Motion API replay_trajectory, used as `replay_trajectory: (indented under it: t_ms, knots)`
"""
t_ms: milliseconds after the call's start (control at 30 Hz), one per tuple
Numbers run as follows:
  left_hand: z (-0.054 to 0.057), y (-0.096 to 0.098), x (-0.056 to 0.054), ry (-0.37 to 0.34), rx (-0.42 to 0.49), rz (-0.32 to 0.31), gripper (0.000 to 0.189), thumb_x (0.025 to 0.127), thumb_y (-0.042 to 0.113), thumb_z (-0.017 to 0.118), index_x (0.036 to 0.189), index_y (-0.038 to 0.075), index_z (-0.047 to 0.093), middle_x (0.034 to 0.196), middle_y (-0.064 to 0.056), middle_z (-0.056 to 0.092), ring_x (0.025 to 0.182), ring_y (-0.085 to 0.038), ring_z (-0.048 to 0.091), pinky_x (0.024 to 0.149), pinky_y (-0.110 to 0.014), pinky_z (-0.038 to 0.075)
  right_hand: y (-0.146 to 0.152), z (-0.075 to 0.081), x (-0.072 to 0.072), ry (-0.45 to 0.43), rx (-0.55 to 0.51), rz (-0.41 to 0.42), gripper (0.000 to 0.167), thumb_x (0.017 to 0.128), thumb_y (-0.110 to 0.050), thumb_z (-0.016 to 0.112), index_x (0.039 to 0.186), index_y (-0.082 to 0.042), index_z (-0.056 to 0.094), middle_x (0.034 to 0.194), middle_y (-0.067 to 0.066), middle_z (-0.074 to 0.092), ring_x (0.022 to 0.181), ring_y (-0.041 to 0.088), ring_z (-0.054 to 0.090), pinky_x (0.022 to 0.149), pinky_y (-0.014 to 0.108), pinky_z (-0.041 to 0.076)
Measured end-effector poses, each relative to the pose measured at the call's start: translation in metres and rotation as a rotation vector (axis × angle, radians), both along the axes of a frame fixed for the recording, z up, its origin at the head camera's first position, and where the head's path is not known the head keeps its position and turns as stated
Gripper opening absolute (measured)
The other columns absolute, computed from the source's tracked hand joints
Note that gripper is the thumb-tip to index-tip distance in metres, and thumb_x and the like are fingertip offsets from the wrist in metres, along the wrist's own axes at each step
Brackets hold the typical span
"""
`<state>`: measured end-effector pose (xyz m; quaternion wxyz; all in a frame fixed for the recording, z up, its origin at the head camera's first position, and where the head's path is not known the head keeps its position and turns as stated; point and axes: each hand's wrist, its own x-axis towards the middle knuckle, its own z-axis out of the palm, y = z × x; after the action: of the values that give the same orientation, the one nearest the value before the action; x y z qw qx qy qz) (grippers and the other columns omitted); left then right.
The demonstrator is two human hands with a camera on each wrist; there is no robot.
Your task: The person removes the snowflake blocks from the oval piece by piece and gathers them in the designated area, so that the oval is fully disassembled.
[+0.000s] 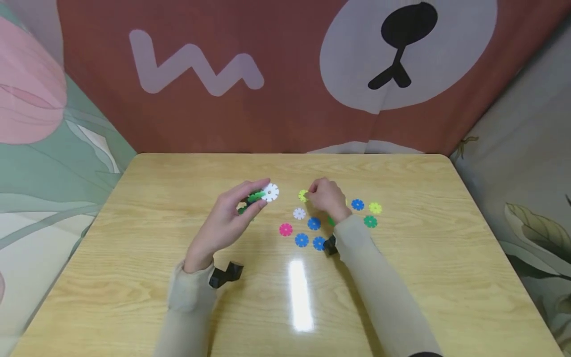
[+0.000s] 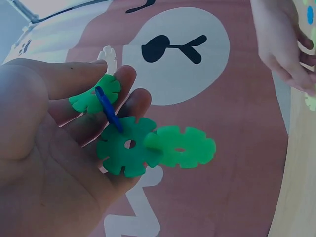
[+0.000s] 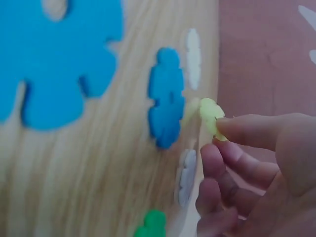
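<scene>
My left hand (image 1: 223, 218) holds a joined chain of notched plastic flower discs above the table. In the left wrist view the chain has a white disc (image 2: 109, 58), a green disc (image 2: 111, 89), a blue disc (image 2: 109, 111) seen edge-on, a darker green disc (image 2: 113, 153) and a light green disc (image 2: 197, 143). Thumb and fingers pinch it near the white end. To the right, my right hand (image 1: 330, 198) pinches a yellow disc (image 3: 210, 109) between thumb and forefinger; it appears just above the tabletop.
Loose discs lie around and below the right hand: white (image 1: 299, 213), pink (image 1: 286, 229), several blue (image 1: 302, 240), green (image 1: 370, 221) and yellow (image 1: 375, 208). The wooden table (image 1: 134, 238) meets a printed curtain (image 1: 285, 119) at its far edge.
</scene>
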<state>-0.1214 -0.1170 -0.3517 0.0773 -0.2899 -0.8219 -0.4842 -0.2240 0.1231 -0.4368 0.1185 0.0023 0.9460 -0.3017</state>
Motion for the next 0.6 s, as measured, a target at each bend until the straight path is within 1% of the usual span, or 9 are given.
replay_trajectory:
  t_ms: [100, 167, 233, 300, 367, 433, 500, 567, 600]
  knots:
    - [-0.001, 0.001, -0.001, -0.019, 0.015, -0.001, 0.039, 0.093, 0.006, 0.062, 0.132, 0.004, 0.058, 0.097, -0.005, 0.065, 0.079, -0.013, 0.051, 0.066, -0.023, 0.045, -0.001, -0.002, -0.002, -0.009, 0.09, -0.008, 0.022, 0.092, -0.032, 0.059, 0.084, -0.011, 0.063, 0.077, 0.003, 0.057, 0.068, 0.018, 0.052, 0.054, 0.03, 0.039]
    - [-0.001, 0.002, -0.002, -0.033, 0.012, -0.005, 0.039, 0.093, 0.007, 0.063, 0.132, 0.005, 0.059, 0.096, -0.005, 0.065, 0.08, -0.014, 0.053, 0.067, -0.024, 0.046, -0.003, -0.004, -0.002, -0.017, 0.116, -0.01, 0.024, 0.092, -0.032, 0.058, 0.082, -0.01, 0.062, 0.077, 0.004, 0.058, 0.067, 0.019, 0.052, 0.054, 0.031, 0.04]
    - [0.0, 0.003, -0.004, -0.052, -0.002, -0.01, 0.039, 0.093, 0.008, 0.063, 0.132, 0.006, 0.059, 0.099, -0.004, 0.066, 0.082, -0.014, 0.054, 0.068, -0.025, 0.047, -0.004, -0.006, -0.002, -0.007, 0.134, -0.008, 0.026, 0.092, -0.033, 0.058, 0.084, -0.009, 0.062, 0.08, 0.005, 0.059, 0.07, 0.02, 0.053, 0.055, 0.031, 0.042]
    - [0.0, 0.003, -0.006, -0.066, -0.019, -0.016, 0.039, 0.094, 0.009, 0.062, 0.132, 0.007, 0.058, 0.103, -0.004, 0.067, 0.082, -0.014, 0.054, 0.069, -0.025, 0.048, -0.005, -0.005, -0.001, 0.031, 0.122, -0.004, 0.028, 0.094, -0.035, 0.058, 0.088, -0.008, 0.063, 0.086, 0.007, 0.063, 0.075, 0.021, 0.056, 0.058, 0.032, 0.045]
    - [0.001, 0.004, -0.008, -0.074, -0.031, -0.018, 0.038, 0.095, 0.01, 0.061, 0.133, 0.006, 0.058, 0.105, -0.005, 0.067, 0.082, -0.014, 0.054, 0.07, -0.025, 0.048, -0.006, 0.001, 0.002, 0.099, 0.062, 0.013, 0.029, 0.094, -0.035, 0.059, 0.094, -0.007, 0.065, 0.092, 0.008, 0.065, 0.08, 0.022, 0.058, 0.064, 0.032, 0.047]
    - [0.003, 0.005, -0.011, -0.074, -0.033, -0.015, 0.038, 0.095, 0.01, 0.061, 0.133, 0.006, 0.058, 0.109, -0.005, 0.066, 0.081, -0.014, 0.054, 0.071, -0.026, 0.049, -0.006, 0.014, 0.01, 0.19, -0.045, 0.041, 0.029, 0.095, -0.035, 0.06, 0.099, -0.008, 0.067, 0.095, 0.007, 0.065, 0.083, 0.022, 0.058, 0.068, 0.033, 0.048]
    - [0.005, 0.007, -0.013, -0.077, -0.015, -0.018, 0.039, 0.096, 0.01, 0.06, 0.135, 0.007, 0.056, 0.109, -0.006, 0.066, 0.081, -0.015, 0.055, 0.071, -0.026, 0.049, -0.005, 0.033, 0.023, 0.301, -0.186, 0.077, 0.026, 0.094, -0.032, 0.063, 0.103, -0.009, 0.067, 0.096, 0.006, 0.066, 0.084, 0.021, 0.058, 0.072, 0.033, 0.048]
    - [0.008, 0.009, -0.015, -0.09, 0.014, -0.037, 0.043, 0.097, 0.009, 0.057, 0.139, 0.008, 0.05, 0.106, -0.007, 0.065, 0.083, -0.015, 0.057, 0.07, -0.026, 0.05, -0.002, 0.054, 0.041, 0.42, -0.311, 0.13, 0.023, 0.092, -0.027, 0.067, 0.107, -0.009, 0.068, 0.097, 0.005, 0.066, 0.085, 0.019, 0.057, 0.071, 0.032, 0.048]
    - [0.009, 0.011, -0.015, -0.102, 0.034, -0.056, 0.045, 0.098, 0.008, 0.055, 0.142, 0.009, 0.047, 0.106, -0.008, 0.064, 0.086, -0.015, 0.058, 0.073, -0.026, 0.051, 0.0, 0.064, 0.051, 0.482, -0.355, 0.153, 0.023, 0.09, -0.025, 0.069, 0.108, -0.01, 0.068, 0.097, 0.004, 0.066, 0.084, 0.017, 0.057, 0.069, 0.03, 0.049]
